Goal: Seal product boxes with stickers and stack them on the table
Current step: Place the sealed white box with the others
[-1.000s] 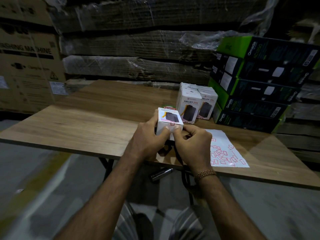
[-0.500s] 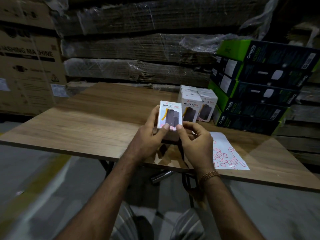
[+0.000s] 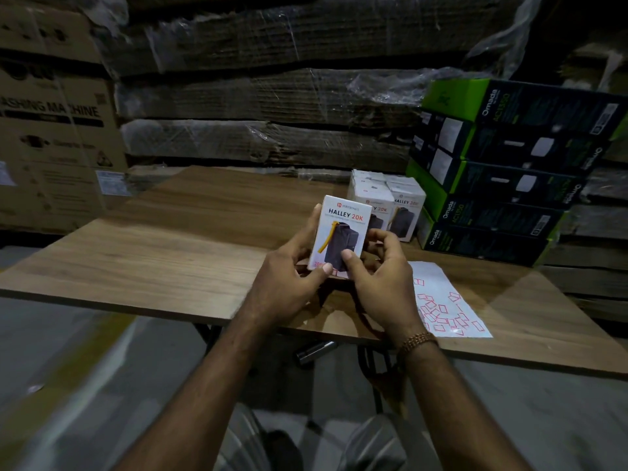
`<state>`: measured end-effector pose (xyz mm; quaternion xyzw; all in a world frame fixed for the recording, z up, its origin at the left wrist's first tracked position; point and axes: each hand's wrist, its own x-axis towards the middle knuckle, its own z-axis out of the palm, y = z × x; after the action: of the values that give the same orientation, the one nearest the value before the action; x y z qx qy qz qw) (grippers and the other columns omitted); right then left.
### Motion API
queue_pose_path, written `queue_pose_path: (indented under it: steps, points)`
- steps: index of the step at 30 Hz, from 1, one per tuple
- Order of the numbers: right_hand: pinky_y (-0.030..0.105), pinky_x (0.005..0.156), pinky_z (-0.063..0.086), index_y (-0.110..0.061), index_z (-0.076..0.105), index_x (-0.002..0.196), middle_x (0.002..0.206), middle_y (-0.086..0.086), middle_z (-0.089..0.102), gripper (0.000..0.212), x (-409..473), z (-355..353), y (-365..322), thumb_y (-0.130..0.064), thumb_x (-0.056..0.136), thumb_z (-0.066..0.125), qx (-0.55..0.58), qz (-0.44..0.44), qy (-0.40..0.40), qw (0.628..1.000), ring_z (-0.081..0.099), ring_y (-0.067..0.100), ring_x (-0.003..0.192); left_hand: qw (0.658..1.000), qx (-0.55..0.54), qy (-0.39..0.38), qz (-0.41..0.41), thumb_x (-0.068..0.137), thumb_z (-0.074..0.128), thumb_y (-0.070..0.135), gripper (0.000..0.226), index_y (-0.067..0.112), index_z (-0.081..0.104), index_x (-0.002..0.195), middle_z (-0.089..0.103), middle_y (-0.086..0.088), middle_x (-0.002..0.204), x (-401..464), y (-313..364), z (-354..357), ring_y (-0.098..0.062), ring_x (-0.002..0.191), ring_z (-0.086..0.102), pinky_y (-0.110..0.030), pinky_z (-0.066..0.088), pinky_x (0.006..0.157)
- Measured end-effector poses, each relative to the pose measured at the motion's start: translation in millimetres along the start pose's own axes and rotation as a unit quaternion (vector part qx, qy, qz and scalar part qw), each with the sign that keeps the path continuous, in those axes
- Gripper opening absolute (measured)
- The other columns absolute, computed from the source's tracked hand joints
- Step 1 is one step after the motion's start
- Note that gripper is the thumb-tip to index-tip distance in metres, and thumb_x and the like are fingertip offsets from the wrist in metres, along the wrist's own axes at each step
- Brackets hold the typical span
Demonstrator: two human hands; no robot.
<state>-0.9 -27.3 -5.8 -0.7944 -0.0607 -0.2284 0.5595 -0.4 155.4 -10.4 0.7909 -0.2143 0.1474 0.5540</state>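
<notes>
White and small, the cardboard product box (image 3: 343,231) stands upright above the brown wooden table (image 3: 170,253), gripped by the left hand (image 3: 289,283) and right hand (image 3: 380,287).

My left hand (image 3: 289,283) and right hand (image 3: 377,277) cover the white Halley 20K product box's (image 3: 343,229) bottom edge; its small print blurs.

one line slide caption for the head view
Both hands hold a white box upright above the table, beside the sticker sheet.
</notes>
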Motion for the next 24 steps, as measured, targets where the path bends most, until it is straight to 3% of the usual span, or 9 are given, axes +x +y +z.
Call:
queue_pose_path:
  steps: [3,5,7,11,12,14,16,24]
  points:
    - [0.040,0.094,0.063,-0.035,0.051,0.138,0.122,-0.013,0.070,0.057,11.9,-11.3,-2.5,-0.028,0.091,0.082,-0.028,-0.002,-0.015,0.999,0.069,0.006,0.113,0.999,0.034,-0.005,0.000,0.100,0.073,0.014,0.097,0.060,0.017,0.163,0.060,0.018,0.151,1.0,1.3,0.2,-0.001,0.138,0.057,-0.040,0.055,0.111]
    - [0.037,0.091,0.062,-0.031,0.049,0.145,0.117,-0.018,0.065,0.063,19.7,-24.3,-5.8,-0.022,0.092,0.082,-0.050,0.005,-0.008,0.999,0.068,0.003,0.106,0.997,0.073,-0.005,-0.007,0.101,0.073,0.025,0.095,0.063,0.011,0.162,0.055,0.008,0.158,1.5,1.4,0.9,-0.004,0.145,0.050,-0.044,0.053,0.114]
    - [0.035,0.090,0.062,-0.025,0.048,0.151,0.119,-0.015,0.064,0.067,26.7,-42.5,-4.8,-0.017,0.093,0.080,-0.063,0.014,0.019,0.998,0.067,0.001,0.102,0.995,0.098,-0.001,-0.025,0.100,0.074,0.034,0.092,0.062,0.013,0.162,0.053,0.002,0.160,1.8,0.8,1.7,-0.006,0.144,0.051,-0.039,0.050,0.115]
    - [0.041,0.098,0.058,-0.019,0.050,0.151,0.133,0.000,0.068,0.061,40.5,-80.0,5.2,-0.019,0.096,0.076,-0.102,0.038,0.111,0.988,0.065,0.016,0.114,0.992,0.086,0.023,-0.089,0.097,0.077,0.036,0.065,0.038,0.051,0.157,0.049,-0.002,0.163,11.8,-7.2,1.0,-0.007,0.128,0.064,-0.032,0.051,0.112]
    - [0.038,0.097,0.055,-0.017,0.051,0.151,0.134,0.004,0.068,0.060,44.5,-87.5,7.6,-0.020,0.097,0.076,-0.121,0.044,0.133,0.983,0.065,0.018,0.116,0.990,0.085,0.033,-0.107,0.097,0.077,0.037,0.058,0.035,0.059,0.151,0.054,-0.003,0.159,16.4,-9.0,0.6,-0.007,0.121,0.067,-0.033,0.053,0.110]
    - [0.034,0.095,0.051,-0.014,0.052,0.150,0.135,0.007,0.069,0.059,53.6,-97.2,9.7,-0.021,0.097,0.076,-0.147,0.049,0.164,0.974,0.065,0.024,0.120,0.985,0.079,0.050,-0.142,0.096,0.077,0.040,0.048,0.034,0.066,0.143,0.072,-0.001,0.129,24.5,-11.9,0.6,-0.008,0.109,0.070,-0.036,0.057,0.102]
    - [0.038,0.098,0.054,-0.015,0.051,0.150,0.135,0.008,0.069,0.058,62.0,-98.3,9.7,-0.020,0.098,0.076,-0.159,0.056,0.173,0.970,0.065,0.027,0.122,0.983,0.064,0.059,-0.161,0.097,0.077,0.040,0.044,0.032,0.068,0.139,0.074,0.003,0.113,31.7,-14.3,0.8,-0.009,0.107,0.069,-0.037,0.058,0.100]
    - [0.040,0.100,0.052,-0.017,0.048,0.153,0.138,0.011,0.067,0.059,75.6,-74.7,18.1,-0.015,0.099,0.073,-0.200,0.097,0.136,0.965,0.063,0.032,0.127,0.980,0.057,0.039,-0.185,0.098,0.076,0.038,0.056,0.025,0.058,0.149,0.067,0.002,0.141,63.5,-20.2,11.9,-0.011,0.123,0.063,-0.032,0.051,0.101]
